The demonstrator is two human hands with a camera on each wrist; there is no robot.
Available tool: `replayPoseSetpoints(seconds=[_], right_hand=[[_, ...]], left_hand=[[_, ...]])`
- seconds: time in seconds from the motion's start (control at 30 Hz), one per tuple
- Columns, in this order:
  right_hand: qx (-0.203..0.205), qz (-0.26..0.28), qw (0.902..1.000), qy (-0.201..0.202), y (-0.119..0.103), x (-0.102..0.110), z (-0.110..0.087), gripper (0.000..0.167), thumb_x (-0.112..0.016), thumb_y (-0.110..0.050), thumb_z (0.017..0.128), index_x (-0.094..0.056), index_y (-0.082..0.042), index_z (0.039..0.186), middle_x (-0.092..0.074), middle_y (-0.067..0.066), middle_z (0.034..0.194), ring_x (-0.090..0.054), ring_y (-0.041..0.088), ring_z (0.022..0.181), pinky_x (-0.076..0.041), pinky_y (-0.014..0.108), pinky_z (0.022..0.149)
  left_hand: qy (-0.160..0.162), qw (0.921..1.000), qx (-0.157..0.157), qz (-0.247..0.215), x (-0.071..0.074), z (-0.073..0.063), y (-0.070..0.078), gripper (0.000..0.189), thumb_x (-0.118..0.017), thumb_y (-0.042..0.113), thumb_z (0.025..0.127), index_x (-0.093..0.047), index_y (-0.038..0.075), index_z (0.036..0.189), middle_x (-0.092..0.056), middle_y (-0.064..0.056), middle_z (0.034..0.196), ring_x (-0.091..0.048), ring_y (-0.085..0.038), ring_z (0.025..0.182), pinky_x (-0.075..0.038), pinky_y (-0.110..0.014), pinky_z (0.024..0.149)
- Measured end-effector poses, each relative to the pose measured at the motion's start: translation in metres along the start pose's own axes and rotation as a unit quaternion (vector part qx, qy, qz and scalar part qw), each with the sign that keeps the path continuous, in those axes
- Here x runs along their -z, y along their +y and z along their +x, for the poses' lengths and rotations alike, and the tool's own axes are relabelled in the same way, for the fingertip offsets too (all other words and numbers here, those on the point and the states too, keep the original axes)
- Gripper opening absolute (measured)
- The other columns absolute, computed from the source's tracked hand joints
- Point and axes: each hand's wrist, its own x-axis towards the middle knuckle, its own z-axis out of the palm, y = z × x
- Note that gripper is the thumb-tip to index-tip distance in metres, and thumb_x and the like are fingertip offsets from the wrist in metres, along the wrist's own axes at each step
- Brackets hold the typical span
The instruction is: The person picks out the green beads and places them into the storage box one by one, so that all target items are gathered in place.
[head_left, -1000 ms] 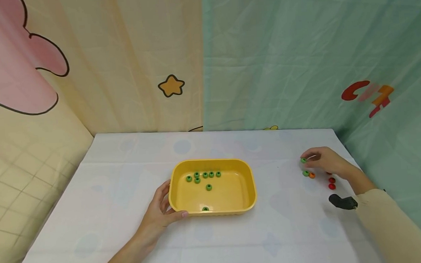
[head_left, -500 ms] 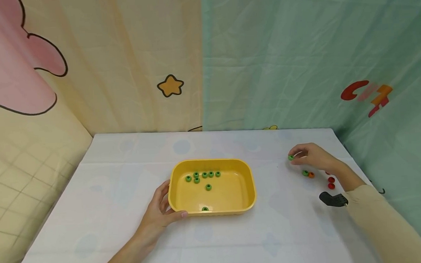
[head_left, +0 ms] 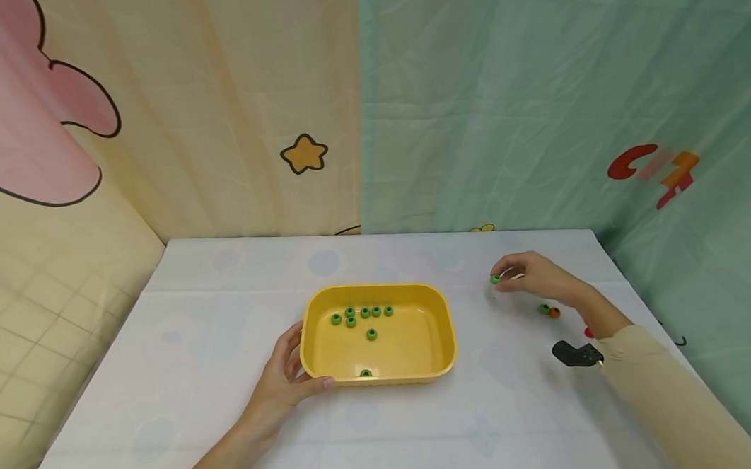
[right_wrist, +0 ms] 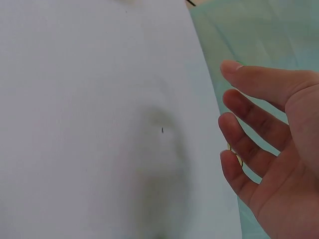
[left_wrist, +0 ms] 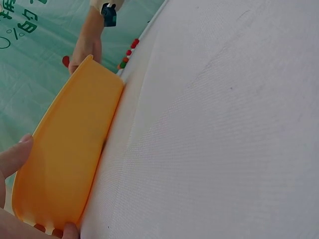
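Observation:
In the head view a yellow tray (head_left: 419,331) lies on the table with several green beads (head_left: 371,334) inside, most of them toward its back left. My left hand (head_left: 287,381) grips the tray's left end, thumb on the front rim; the left wrist view shows fingers curled round its wall. Right of the tray, my right hand (head_left: 533,276) pinches a green bead (head_left: 495,279) between thumb and fingers, above the table. That bead is hidden behind the fingers in the right wrist view, where the right hand (right_wrist: 269,144) hangs over the white cloth.
Below the right hand a green bead (head_left: 544,309) and an orange bead (head_left: 554,313) lie together on the white tablecloth (head_left: 227,327). A red bead (head_left: 588,332) shows beside the right forearm, which covers others near it. Printed curtains (head_left: 470,102) close off the back and sides.
My right hand has moved left toward the tray, carrying the pinched green bead. The left hand and the tray have stayed in place.

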Motion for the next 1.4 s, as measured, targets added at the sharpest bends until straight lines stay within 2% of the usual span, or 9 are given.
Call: replayPoseSetpoints(seconds=[0.3, 0.7, 0.97, 1.4], right_hand=[[0.039, 0.009, 0.9990, -0.019, -0.022, -0.007, 0.009, 0.025, -0.077, -0.010, 0.095, -0.071, 0.001, 0.117, -0.069, 0.008, 0.115, -0.065, 0.029, 0.107, -0.058, 0.047, 0.096], [0.071, 0.012, 0.9960, -0.054, -0.058, -0.022, 0.020, 0.022, -0.078, -0.008, 0.094, -0.072, -0.003, 0.114, -0.070, 0.003, 0.111, -0.066, 0.027, 0.106, -0.060, 0.041, 0.093], [0.111, 0.008, 0.9911, -0.074, -0.079, -0.031, 0.027, 0.023, -0.078, -0.012, 0.094, -0.073, -0.003, 0.115, -0.071, 0.001, 0.112, -0.065, 0.025, 0.107, -0.059, 0.039, 0.093], [0.145, 0.004, 0.9848, -0.095, -0.105, -0.048, 0.044, 0.021, -0.077, -0.012, 0.095, -0.074, -0.004, 0.115, -0.071, 0.002, 0.113, -0.064, 0.026, 0.108, -0.056, 0.048, 0.099]], left_hand=[[0.001, 1.0000, 0.001, 0.001, 0.000, -0.001, 0.000, 0.110, -0.089, -0.001, 0.078, -0.020, 0.020, 0.162, -0.023, -0.002, 0.165, -0.032, -0.028, 0.149, -0.042, -0.030, 0.112], [0.005, 1.0000, 0.004, 0.007, 0.000, -0.001, 0.000, 0.109, -0.089, 0.000, 0.078, -0.021, 0.021, 0.162, -0.024, -0.001, 0.164, -0.032, -0.027, 0.149, -0.041, -0.030, 0.113], [0.002, 1.0000, 0.004, 0.005, 0.000, -0.001, -0.001, 0.108, -0.087, -0.002, 0.080, -0.021, 0.021, 0.162, -0.025, -0.001, 0.164, -0.033, -0.027, 0.148, -0.042, -0.030, 0.113], [0.000, 1.0000, -0.001, -0.003, 0.000, 0.000, -0.002, 0.111, -0.088, -0.003, 0.079, -0.019, 0.019, 0.163, -0.025, -0.003, 0.165, -0.034, -0.027, 0.147, -0.043, -0.030, 0.112]])
